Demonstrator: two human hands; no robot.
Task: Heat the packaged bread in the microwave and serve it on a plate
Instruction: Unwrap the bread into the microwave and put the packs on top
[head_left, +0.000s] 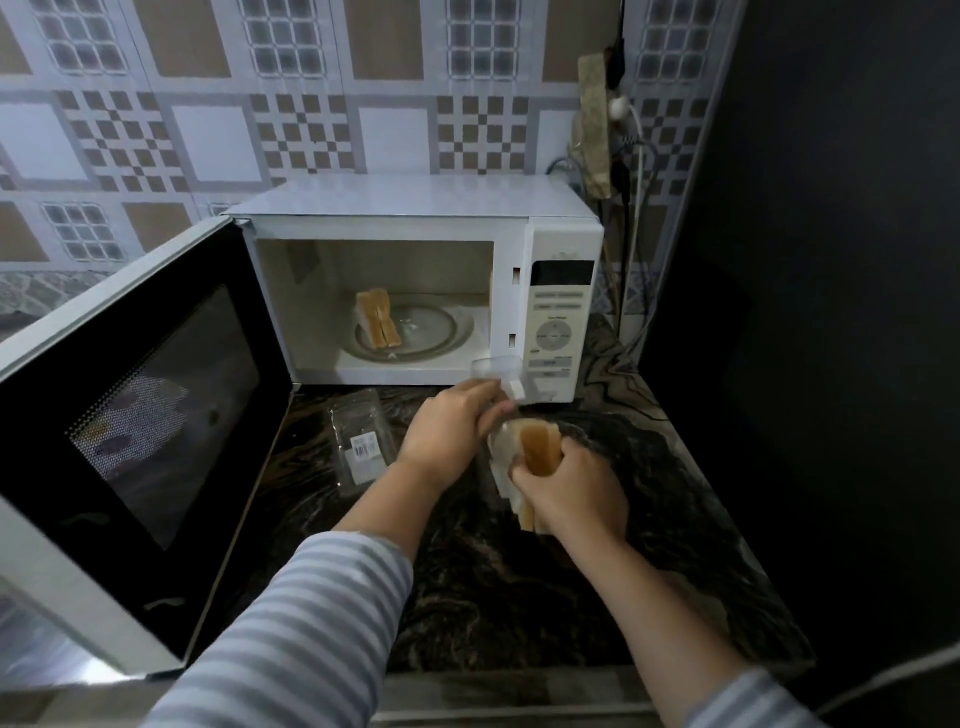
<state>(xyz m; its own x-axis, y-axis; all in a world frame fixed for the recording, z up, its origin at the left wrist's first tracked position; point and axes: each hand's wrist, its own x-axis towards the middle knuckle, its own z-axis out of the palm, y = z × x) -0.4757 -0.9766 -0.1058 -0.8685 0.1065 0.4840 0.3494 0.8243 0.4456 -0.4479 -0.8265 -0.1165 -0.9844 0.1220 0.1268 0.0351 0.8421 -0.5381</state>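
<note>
A white microwave (415, 208) stands on the dark marble counter with its door (145, 415) swung open to the left. Inside, two bread slices (378, 317) stand on edge on the left part of the glass turntable (441, 322). In front of the microwave my right hand (571, 493) grips a stack of bread slices (537, 447) partly inside clear plastic wrapping. My left hand (452, 431) pinches the top of that clear wrapper (498, 374), pulled up in front of the control panel.
An empty clear wrapper with a barcode label (361, 441) lies on the counter (519, 597) left of my hands. Cables and a plug (618, 109) hang on the tiled wall at the right. A dark wall closes off the right side.
</note>
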